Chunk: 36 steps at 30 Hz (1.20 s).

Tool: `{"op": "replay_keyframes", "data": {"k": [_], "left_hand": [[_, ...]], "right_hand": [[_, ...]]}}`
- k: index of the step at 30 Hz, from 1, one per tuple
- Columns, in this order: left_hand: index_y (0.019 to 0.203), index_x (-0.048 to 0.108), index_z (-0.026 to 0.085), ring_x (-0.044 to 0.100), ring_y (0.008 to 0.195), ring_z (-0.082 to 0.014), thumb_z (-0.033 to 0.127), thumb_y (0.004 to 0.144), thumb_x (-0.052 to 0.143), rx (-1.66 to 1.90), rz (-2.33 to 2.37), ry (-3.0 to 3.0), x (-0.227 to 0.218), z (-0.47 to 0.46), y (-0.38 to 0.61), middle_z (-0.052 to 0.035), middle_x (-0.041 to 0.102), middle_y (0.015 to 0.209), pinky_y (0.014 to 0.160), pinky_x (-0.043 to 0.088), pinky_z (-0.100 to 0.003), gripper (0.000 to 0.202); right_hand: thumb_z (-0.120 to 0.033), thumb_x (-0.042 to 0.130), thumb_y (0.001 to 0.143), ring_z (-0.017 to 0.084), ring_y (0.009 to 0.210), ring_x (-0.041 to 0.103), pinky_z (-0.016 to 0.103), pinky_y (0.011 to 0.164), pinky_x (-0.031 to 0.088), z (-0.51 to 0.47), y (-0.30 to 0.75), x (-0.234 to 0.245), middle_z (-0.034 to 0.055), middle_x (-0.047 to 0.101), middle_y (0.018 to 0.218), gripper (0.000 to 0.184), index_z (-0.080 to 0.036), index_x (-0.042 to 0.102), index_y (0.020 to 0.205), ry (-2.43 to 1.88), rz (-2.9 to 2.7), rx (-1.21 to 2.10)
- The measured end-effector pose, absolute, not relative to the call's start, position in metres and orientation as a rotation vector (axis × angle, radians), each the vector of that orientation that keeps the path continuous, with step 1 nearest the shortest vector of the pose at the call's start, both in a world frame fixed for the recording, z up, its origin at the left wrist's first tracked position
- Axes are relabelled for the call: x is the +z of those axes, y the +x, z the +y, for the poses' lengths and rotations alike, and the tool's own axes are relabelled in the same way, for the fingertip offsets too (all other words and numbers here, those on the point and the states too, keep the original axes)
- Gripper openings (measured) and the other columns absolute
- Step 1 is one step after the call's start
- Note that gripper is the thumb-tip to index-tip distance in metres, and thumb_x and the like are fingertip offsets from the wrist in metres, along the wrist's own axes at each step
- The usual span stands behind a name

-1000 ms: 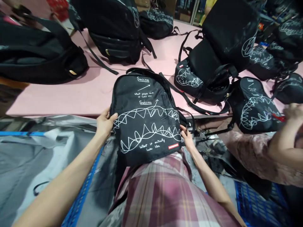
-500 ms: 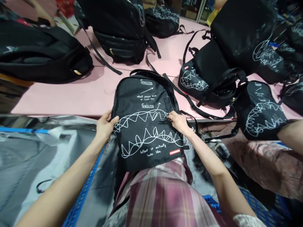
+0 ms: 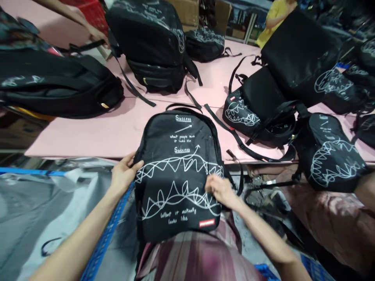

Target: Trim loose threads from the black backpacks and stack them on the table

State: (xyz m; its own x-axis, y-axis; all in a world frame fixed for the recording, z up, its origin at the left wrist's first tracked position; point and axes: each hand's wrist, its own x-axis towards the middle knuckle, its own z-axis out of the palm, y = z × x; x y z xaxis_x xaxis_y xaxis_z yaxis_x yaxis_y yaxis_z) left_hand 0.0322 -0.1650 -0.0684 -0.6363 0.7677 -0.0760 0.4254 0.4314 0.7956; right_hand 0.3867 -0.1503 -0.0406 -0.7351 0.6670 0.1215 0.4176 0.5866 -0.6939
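Observation:
A black backpack (image 3: pixel 170 171) with white scribbled lines, "Success" lettering and a small red label stands tilted between my lap and the pink table's front edge. My left hand (image 3: pixel 124 171) grips its left side edge, thumb on the front and fingers behind. On the front panel's right part, my right hand (image 3: pixel 219 189) is closed in a pinch, at the lower end of a vertical seam. What sits between those fingertips is hidden. The bag's strap (image 3: pixel 238 177) hangs at its right side.
Several more black backpacks lie around the pink table (image 3: pixel 79 136), including an upright backpack (image 3: pixel 155 43). A co-worker's hand (image 3: pixel 96 35) holds a strap at the upper left. A scribbled backpack (image 3: pixel 331 156) overhangs the edge at right. Blue-rimmed crates flank my lap.
My right hand has slid down the backpack's front, from the upper scribble band to below it. My left hand still grips the side. The view has tilted up, showing the co-worker's hand.

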Motion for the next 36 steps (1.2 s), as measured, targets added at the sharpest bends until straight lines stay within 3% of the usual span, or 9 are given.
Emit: {"op": "replay_keyframes", "data": {"k": [6, 8, 11, 16, 19, 22, 26, 32, 36], "left_hand": [[0.126, 0.048, 0.015, 0.041, 0.12, -0.0347, 0.027, 0.08, 0.053, 0.853, 2.598, 1.455, -0.03, -0.145, 0.08, -0.0141, 0.052, 0.128, 0.099, 0.028, -0.053, 0.049], [0.126, 0.047, 0.015, 0.033, 0.125, -0.0358, 0.027, 0.082, 0.05, 0.885, 2.58, 1.801, -0.02, -0.135, 0.127, -0.0156, 0.046, 0.132, 0.1, 0.022, -0.054, 0.047], [0.126, 0.048, 0.02, 0.035, 0.124, -0.0328, 0.034, 0.083, 0.05, 0.689, 2.147, 2.172, -0.023, -0.121, 0.203, -0.0112, 0.052, 0.127, 0.098, 0.027, -0.05, 0.046], [0.132, 0.04, 0.013, 0.027, 0.128, -0.035, 0.045, 0.079, 0.053, 0.511, 2.151, 2.075, -0.049, -0.113, 0.256, -0.0157, 0.041, 0.136, 0.099, 0.026, -0.052, 0.063], [0.129, 0.043, 0.015, 0.033, 0.124, -0.0337, 0.042, 0.08, 0.053, 0.433, 2.173, 2.019, -0.05, -0.114, 0.244, -0.0151, 0.046, 0.133, 0.097, 0.03, -0.05, 0.057], [0.128, 0.045, 0.014, 0.043, 0.115, -0.0323, 0.03, 0.08, 0.051, 0.294, 2.157, 2.022, -0.042, -0.113, 0.236, -0.0151, 0.055, 0.12, 0.092, 0.034, -0.048, 0.051], [0.131, 0.04, 0.011, 0.06, 0.081, -0.0247, 0.019, 0.079, 0.043, 0.072, 2.069, 1.92, -0.024, -0.115, 0.23, -0.0115, 0.065, 0.085, 0.075, 0.044, -0.038, 0.053], [0.129, 0.04, 0.016, 0.057, 0.068, -0.014, 0.015, 0.08, 0.039, 0.589, 2.018, 2.032, 0.012, -0.17, 0.213, -0.0037, 0.06, 0.079, 0.063, 0.045, -0.024, 0.049], [0.12, 0.047, 0.014, 0.053, 0.065, -0.0156, 0.011, 0.081, 0.036, 0.818, 1.913, 2.254, 0.025, -0.197, 0.226, -0.0038, 0.057, 0.072, 0.059, 0.045, -0.026, 0.04]], "right_hand": [[-0.028, 0.052, 0.084, 0.015, 0.077, 0.06, 0.025, 0.07, 0.046, -0.148, 0.422, -0.059, 0.0034, 0.063, 0.087, 0.018, -0.019, 0.065, 0.078, -1.052, -1.955, 1.34], [-0.035, 0.047, 0.086, 0.018, 0.079, 0.06, 0.029, 0.073, 0.047, -0.103, 0.429, -0.065, 0.0052, 0.065, 0.084, 0.026, -0.017, 0.065, 0.084, -1.334, -1.75, 1.161], [-0.032, 0.046, 0.085, 0.024, 0.092, 0.059, 0.036, 0.083, 0.044, -0.028, 0.433, -0.079, 0.0109, 0.064, 0.1, 0.031, -0.014, 0.06, 0.106, -1.727, -1.731, 0.728], [-0.026, 0.052, 0.08, 0.028, 0.106, 0.053, 0.041, 0.087, 0.043, 0.025, 0.424, -0.096, 0.017, 0.054, 0.119, 0.048, -0.013, 0.046, 0.126, -1.853, -2.003, 0.491], [-0.026, 0.046, 0.084, 0.027, 0.114, 0.047, 0.044, 0.095, 0.038, 0.002, 0.419, -0.085, 0.0144, 0.054, 0.121, 0.039, -0.015, 0.05, 0.122, -1.548, -1.983, 0.371], [-0.023, 0.036, 0.09, 0.02, 0.107, 0.052, 0.039, 0.092, 0.041, -0.045, 0.412, -0.064, 0.0097, 0.06, 0.112, 0.032, -0.019, 0.055, 0.117, -1.253, -1.984, 0.399], [-0.021, 0.041, 0.09, 0.021, 0.12, 0.044, 0.042, 0.099, 0.034, -0.103, 0.408, -0.054, 0.0065, 0.059, 0.119, 0.033, -0.023, 0.055, 0.119, -0.947, -2.457, 0.407], [-0.022, 0.042, 0.09, 0.023, 0.122, 0.041, 0.047, 0.098, 0.029, -0.119, 0.417, -0.052, 0.0047, 0.062, 0.116, 0.029, -0.024, 0.059, 0.114, -1.169, -2.523, 0.367], [-0.022, 0.045, 0.086, 0.022, 0.092, 0.055, 0.038, 0.083, 0.041, -0.108, 0.383, -0.026, 0.0064, 0.067, 0.089, 0.024, -0.021, 0.067, 0.095, -1.098, -2.353, 0.619]]}}
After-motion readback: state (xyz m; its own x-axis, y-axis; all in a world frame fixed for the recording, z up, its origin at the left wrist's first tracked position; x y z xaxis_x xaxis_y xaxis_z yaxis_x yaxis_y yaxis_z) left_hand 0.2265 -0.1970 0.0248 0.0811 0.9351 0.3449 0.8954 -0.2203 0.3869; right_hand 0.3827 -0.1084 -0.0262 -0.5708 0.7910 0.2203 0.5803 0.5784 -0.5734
